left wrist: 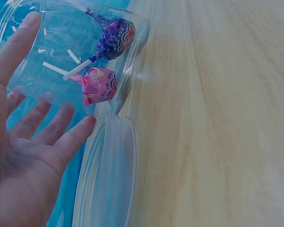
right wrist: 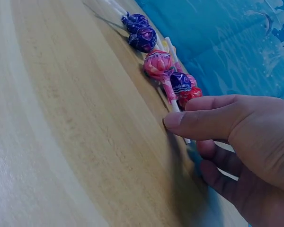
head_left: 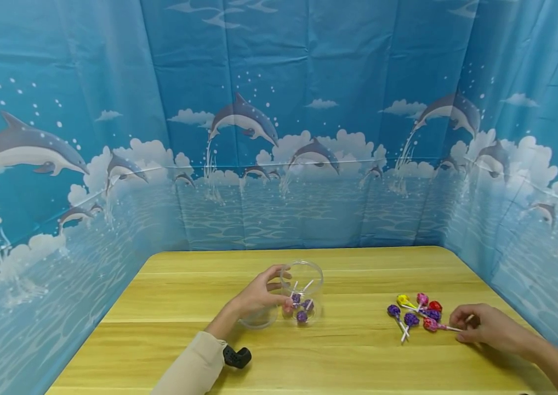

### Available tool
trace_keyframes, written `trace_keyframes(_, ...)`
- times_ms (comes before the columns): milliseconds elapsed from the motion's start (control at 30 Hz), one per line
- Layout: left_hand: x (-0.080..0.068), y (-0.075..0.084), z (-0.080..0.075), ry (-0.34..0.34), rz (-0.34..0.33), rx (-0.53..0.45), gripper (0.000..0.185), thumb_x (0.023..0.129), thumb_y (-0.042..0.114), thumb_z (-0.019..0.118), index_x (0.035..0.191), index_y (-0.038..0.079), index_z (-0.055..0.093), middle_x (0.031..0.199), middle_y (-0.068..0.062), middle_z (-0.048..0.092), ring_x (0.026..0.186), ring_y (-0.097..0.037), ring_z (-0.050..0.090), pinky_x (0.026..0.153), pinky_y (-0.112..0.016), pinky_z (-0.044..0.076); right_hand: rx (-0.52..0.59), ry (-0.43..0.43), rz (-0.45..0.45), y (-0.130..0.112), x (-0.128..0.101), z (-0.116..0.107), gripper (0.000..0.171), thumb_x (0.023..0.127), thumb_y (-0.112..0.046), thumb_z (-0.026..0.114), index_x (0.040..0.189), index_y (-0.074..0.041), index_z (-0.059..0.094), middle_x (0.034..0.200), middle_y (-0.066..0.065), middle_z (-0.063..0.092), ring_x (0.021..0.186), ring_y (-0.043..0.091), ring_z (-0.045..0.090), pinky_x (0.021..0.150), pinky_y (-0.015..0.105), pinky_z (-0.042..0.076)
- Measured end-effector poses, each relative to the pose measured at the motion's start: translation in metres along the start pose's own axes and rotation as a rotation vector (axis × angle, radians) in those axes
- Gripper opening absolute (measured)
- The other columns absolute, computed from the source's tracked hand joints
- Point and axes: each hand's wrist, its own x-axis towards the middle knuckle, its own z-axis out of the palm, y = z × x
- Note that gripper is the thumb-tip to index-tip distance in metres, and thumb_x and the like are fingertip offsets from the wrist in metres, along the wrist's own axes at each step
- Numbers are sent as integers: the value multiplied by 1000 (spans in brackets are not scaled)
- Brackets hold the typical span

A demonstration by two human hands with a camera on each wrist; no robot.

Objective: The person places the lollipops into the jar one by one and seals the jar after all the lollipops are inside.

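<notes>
Left hand [head_left: 259, 296] holds jar [head_left: 303, 291]; right hand [head_left: 486, 329] pinches lollipop [head_left: 431, 325].

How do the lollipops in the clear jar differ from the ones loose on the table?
The lollipops in the jar are few, standing with sticks up inside the clear jar, which the left hand steadies. The loose lollipops are more numerous and lie flat on the table; the right hand pinches one stick. Both groups are wrapped, with white sticks.

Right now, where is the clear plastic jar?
In the head view the clear plastic jar stands mid-table, held by the left hand, with its lid lying just beside it.
</notes>
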Motion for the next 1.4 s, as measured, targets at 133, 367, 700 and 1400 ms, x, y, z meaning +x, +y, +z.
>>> trace_keyframes(133,0,1,0,11,-6,10,75,96,10,76,160,20,37,153,-22,41,141,-39,44,110,-44,47,-4,-8,43,1,0,0,9,95,6,70,100,-1,69,86,-6,66,66,3,53,49,26,45)
trace_keyframes(367,1,0,-2,-5,17,17,77,96,16,78,160,17,36,151,-20,43,140,-39,45,110,-48,46,49,-40,-33,6,6,4,18,97,12,62,96,-4,70,79,-5,64,64,2,50,46,28,39)
trace_keyframes(700,3,-4,-1,-18,24,3,79,95,22,80,160,15,36,151,-24,41,139,-40,46,108,-44,49,-9,13,-70,2,10,9,20,99,13,58,98,-4,70,86,2,67,72,7,54,54,27,42)
trace_keyframes(1400,1,-1,-1,-11,19,-10,80,94,21,80,160,16,36,150,-19,44,139,-37,47,107,-43,49,66,0,216,-23,32,-8,21,110,-9,51,112,5,66,101,12,68,84,16,62,69,31,55)
